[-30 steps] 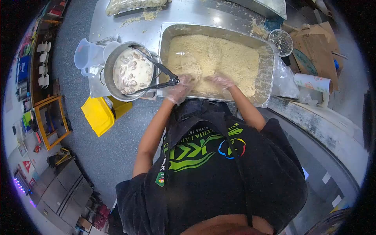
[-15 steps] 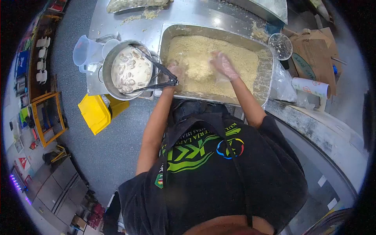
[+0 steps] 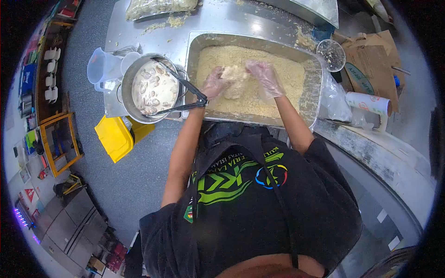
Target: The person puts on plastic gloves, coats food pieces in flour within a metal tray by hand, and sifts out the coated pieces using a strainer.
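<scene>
A metal tray (image 3: 259,119) holds pale yellow crumbs (image 3: 282,83). My left hand (image 3: 214,85), in a clear plastic glove, is over the crumbs at the tray's left side, fingers curved toward a loose mound of crumbs (image 3: 235,83). On the mound's other side is my right hand (image 3: 265,76), also gloved, its fingers bent toward the mound. Whether either hand grips a piece is hard to make out. Left of the tray stands a metal pot (image 3: 127,102) with pieces in white liquid (image 3: 155,88). Black-handled tongs (image 3: 197,95) rest across its rim, beside my left wrist.
A clear jug (image 3: 103,67) and a whisk (image 3: 126,50) lie left of the pot. A filled plastic bag (image 3: 160,7) is at the back. Right of the tray are a round strainer (image 3: 331,54), cardboard (image 3: 371,65) and a roll (image 3: 368,103). A yellow bin (image 3: 114,139) stands below.
My left hand has moved up and right from the tray's near left edge to the mound. My right hand has moved up from the near side. Crumbs are now heaped between them.
</scene>
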Tool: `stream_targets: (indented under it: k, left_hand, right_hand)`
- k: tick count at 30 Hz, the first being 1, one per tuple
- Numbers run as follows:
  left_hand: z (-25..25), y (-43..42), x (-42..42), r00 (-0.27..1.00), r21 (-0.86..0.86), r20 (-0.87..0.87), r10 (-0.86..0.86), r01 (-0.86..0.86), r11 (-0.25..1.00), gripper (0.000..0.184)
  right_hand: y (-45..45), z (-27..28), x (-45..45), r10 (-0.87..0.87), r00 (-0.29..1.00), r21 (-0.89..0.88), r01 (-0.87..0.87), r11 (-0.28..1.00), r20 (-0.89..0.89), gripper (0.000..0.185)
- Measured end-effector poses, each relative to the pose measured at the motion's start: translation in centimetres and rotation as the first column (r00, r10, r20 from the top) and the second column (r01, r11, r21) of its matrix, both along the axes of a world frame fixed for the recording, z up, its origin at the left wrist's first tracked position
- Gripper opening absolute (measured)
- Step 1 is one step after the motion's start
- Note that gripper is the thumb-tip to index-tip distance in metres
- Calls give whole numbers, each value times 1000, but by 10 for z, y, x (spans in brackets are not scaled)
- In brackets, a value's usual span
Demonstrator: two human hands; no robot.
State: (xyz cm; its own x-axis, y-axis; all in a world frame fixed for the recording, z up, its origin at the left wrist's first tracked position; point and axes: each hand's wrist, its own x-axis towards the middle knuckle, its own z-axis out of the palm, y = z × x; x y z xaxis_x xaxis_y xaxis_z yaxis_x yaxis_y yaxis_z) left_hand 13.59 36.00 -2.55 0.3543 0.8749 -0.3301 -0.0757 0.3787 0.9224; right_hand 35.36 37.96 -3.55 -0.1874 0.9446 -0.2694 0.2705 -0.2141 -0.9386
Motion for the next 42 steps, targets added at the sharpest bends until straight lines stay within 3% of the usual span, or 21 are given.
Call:
stream_targets:
  k: [1,3,6,8,10,12,16,18,19,21,22,25,28,30,32,34,36,37,38,41,42]
  left_hand:
    - [1,-1,4,991,-13,132,2,-1,1000,45]
    - [11,-5,17,975,-2,216,44,-45,999,47]
    - [27,-4,34,943,53,306,127,-150,987,50]
    - [27,-4,37,931,79,306,200,-235,969,51]
    - [19,-7,38,924,85,253,286,-316,945,50]
    - [8,-12,34,925,58,187,332,-348,936,42]
    - [-14,-35,19,968,-143,167,190,-167,976,29]
    - [-15,-42,10,988,-227,136,73,-40,973,26]
    - [-12,-44,5,996,-255,82,25,-4,967,25]
    - [-1,-41,1,969,-221,-246,17,-73,972,20]
    - [4,-38,1,916,-193,-401,18,-103,976,18]
    - [-30,-41,3,881,1,-282,380,-396,918,22]
    - [-6,-49,4,579,642,-583,570,-103,760,28]
    - [-17,-65,-1,763,555,-494,417,-93,827,30]
    - [-42,-81,-18,771,554,-552,317,54,831,31]
    - [-62,-75,-41,592,571,-747,302,339,748,30]
    - [-49,-57,-37,326,553,-833,447,460,695,27]
    - [-43,-53,-34,183,524,-840,510,515,678,28]
    - [-45,-50,-34,186,467,-878,442,543,698,27]
    - [-61,-25,-38,182,293,-956,231,619,729,24]
    - [-66,-16,-40,177,236,-971,159,643,728,24]
  right_hand:
    - [-4,3,-2,-101,979,-113,82,990,-174,38]
    - [-12,10,-7,-342,820,-365,177,914,-458,39]
    - [-13,12,7,-262,771,-430,-17,903,-581,42]
    - [-14,-9,27,117,924,-106,-166,980,-363,47]
    - [-16,1,27,192,954,-71,-213,974,-230,51]
    - [-20,29,17,11,962,-292,-93,952,-272,53]
    - [-27,44,-9,-106,956,-309,17,951,-273,49]
    - [-27,33,-18,-116,931,-304,6,953,-345,38]
    - [-25,37,-17,-28,966,-220,-30,975,-256,38]
    - [-18,49,-12,132,990,-60,-135,989,-48,38]
    - [-13,35,0,129,991,-116,-131,985,-22,37]
    - [-10,-38,29,168,983,-240,-144,960,79,36]
    - [-27,-54,9,280,946,-183,-250,951,164,42]
    - [-45,-41,-22,350,922,20,-358,934,166,51]
    - [-53,-49,-30,566,788,-120,-555,823,242,61]
    - [-66,-66,-38,645,656,-172,-636,752,393,72]
    - [-70,-88,-36,534,786,-175,-505,845,311,72]
    - [-69,-82,-37,473,840,-189,-436,880,267,72]
    - [-61,-76,-33,510,853,-341,-448,826,113,63]
    - [-33,27,-49,399,896,-312,-442,841,-195,44]
    - [-31,-4,-51,299,855,-174,-401,899,-424,30]
